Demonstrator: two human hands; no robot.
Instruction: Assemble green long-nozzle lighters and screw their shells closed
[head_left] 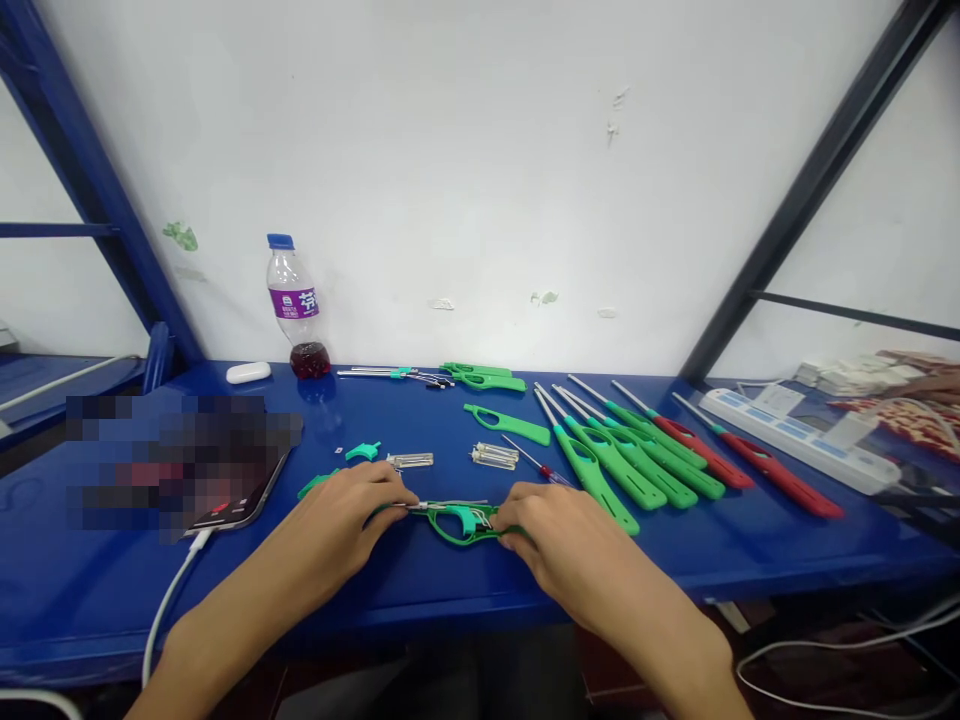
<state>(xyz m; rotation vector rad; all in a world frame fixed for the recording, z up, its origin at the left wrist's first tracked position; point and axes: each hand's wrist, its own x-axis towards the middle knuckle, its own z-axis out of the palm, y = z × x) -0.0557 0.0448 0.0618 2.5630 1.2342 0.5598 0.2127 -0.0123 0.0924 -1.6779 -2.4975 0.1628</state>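
Observation:
Near the table's front edge lies an opened green stick lighter (451,541), its teal trigger (468,518) and thin wires exposed. My left hand (358,503) pinches the metal tube at its left end. My right hand (559,525) has its fingers closed on the handle end, which they partly hide. Just beyond my hands are a loose teal trigger (364,452), clear fuel tanks (495,456) and a screwdriver (546,472) with a red handle. A green half shell (508,425) lies farther back. Another green part (316,484) shows beside my left hand.
Several green lighters (619,465) and red ones (784,470) lie in a row at right, before a white power strip (802,440). Metal tubes (371,373) and green shells (487,381) lie by the wall. At left are a bottle (296,305), white case (248,373) and cabled phone (251,500).

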